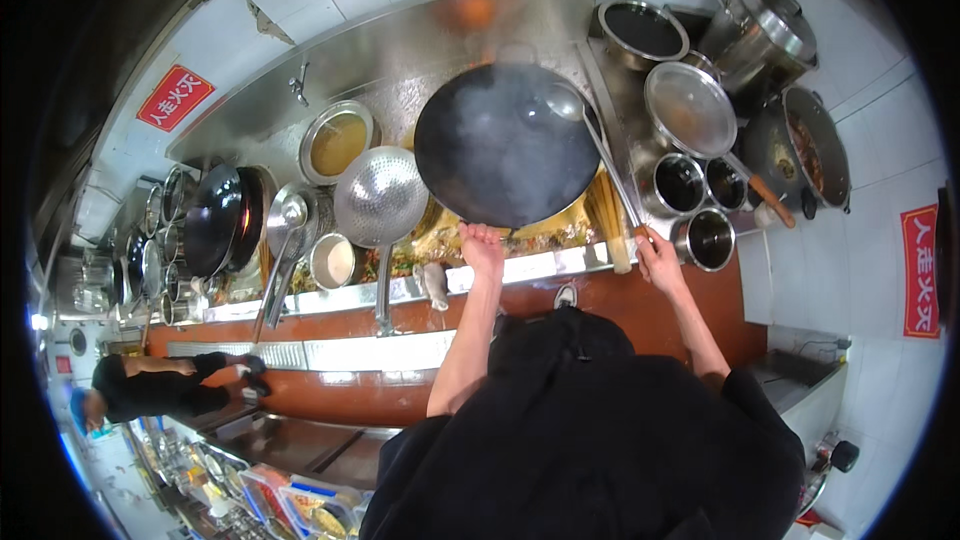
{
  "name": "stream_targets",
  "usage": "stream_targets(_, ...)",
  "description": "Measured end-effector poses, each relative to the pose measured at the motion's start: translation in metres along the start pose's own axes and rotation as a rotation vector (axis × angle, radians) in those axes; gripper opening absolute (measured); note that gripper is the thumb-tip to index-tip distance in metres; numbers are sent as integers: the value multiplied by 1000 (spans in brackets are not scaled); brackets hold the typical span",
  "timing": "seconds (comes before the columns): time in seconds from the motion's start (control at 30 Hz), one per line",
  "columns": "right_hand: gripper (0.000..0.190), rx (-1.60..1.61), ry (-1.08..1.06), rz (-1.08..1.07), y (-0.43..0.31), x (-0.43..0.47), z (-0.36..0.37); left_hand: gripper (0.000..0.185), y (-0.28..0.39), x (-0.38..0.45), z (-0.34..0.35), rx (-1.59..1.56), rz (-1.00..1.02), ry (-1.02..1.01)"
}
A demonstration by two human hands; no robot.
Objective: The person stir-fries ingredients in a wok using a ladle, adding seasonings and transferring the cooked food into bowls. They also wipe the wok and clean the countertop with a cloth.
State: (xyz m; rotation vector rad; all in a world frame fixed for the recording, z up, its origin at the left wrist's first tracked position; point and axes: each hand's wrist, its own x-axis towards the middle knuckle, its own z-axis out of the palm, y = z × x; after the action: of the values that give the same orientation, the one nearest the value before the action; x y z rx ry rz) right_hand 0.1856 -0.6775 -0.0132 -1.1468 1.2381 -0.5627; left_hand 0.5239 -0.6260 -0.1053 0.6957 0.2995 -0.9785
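Observation:
A large black wok (502, 157) sits on the range before me, with pale smoke or steam rising from its dark inside. My left hand (482, 246) is at its near edge, fingers curled around the rim or a handle there; a bit of yellowish material shows beside the fingertips. In my right hand (658, 261) is the wooden grip of a long metal ladle (606, 152). The ladle's bowl rests over the wok's far right side. Left of the wok, a perforated metal strainer (382, 196) lies with its handle past the counter edge.
Oil-coloured liquid fills a metal basin (338, 144). A wooden-handled mesh skimmer (690, 109), dark-liquid pots (679, 184) and a lidded stockpot (761, 37) stand right. Bamboo sticks (607, 210) and a rag (433, 286) lie near the front edge. Another person (165, 388) stands far left.

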Motion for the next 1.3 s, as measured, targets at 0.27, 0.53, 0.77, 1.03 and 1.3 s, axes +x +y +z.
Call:
stream_targets(0.27,46,104,-122,-36,2,-47,40,41,89,-43,47,209,15,-133)
stream_targets(0.53,48,30,-168,-32,9,-65,85,39,101,-95,126,582,93,-272)
stream_targets(0.77,45,53,-103,22,27,-62,81,41,86,-110,163,904,88,-495)
stream_targets(1.03,18,211,-109,-49,52,-62,38,43,47,-144,146,1616,463,-780)
stream_targets(1.3,17,274,-212,-66,-5,-17,62,37,133,-11,110,632,67,-310)
